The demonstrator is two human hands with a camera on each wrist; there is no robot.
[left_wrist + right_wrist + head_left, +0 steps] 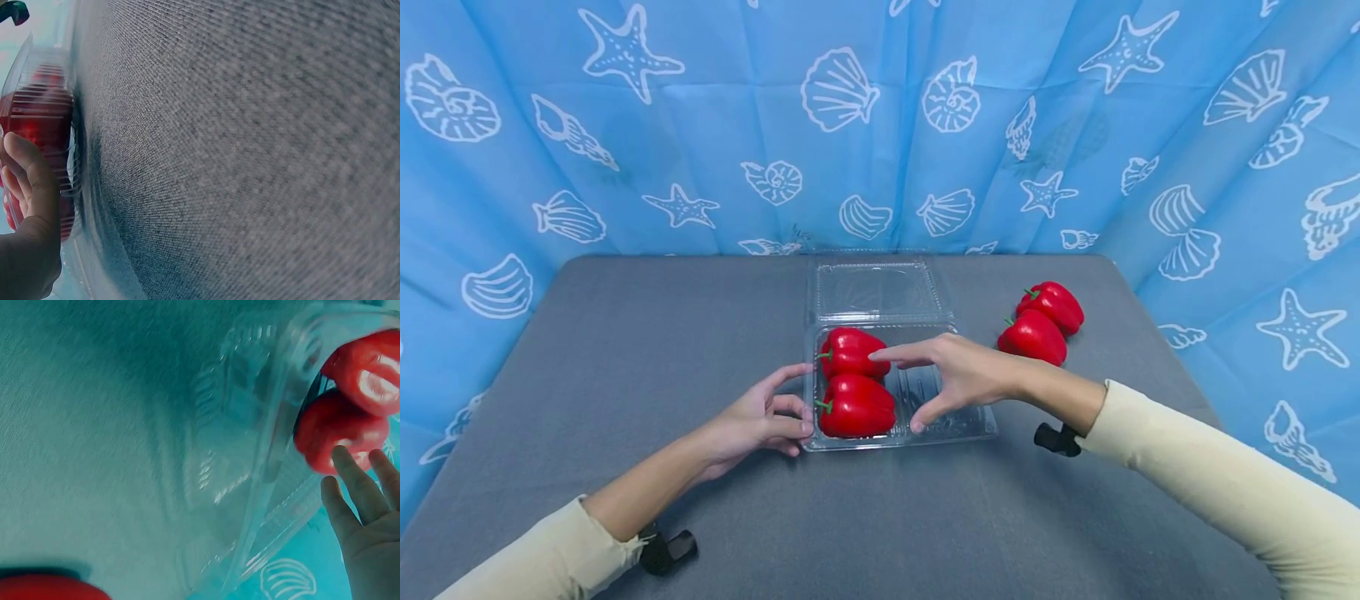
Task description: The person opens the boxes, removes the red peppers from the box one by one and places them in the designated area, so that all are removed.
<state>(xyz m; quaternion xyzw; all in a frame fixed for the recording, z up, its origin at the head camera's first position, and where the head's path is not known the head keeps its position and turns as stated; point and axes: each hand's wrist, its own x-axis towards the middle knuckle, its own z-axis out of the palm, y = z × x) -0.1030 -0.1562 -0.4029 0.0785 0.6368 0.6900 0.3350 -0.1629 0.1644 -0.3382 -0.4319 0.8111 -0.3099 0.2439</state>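
Note:
A clear plastic clamshell container (pixel 925 437) lies on the table with its lid (pixel 880 292) folded back. Two red bell peppers, an upper one (pixel 852 350) and a lower one (pixel 856 407), sit side by side in its left half, green stems facing left. My left hand (pixel 767 421) touches the container's left edge with its fingertips; in the left wrist view its thumb (pixel 28 156) lies along the outer wall. Over the tray's right half hovers my right hand (pixel 958 375), thumb and fingers apart, holding nothing. Its fingertips are close to the upper pepper; contact is unclear.
Two more red bell peppers, one farther back (pixel 1054 307) and one nearer (pixel 1033 337), lie touching on the table right of the container. The grey cloth-covered table (pixel 700 333) ends at a blue curtain (pixel 700 125) printed with shells and starfish.

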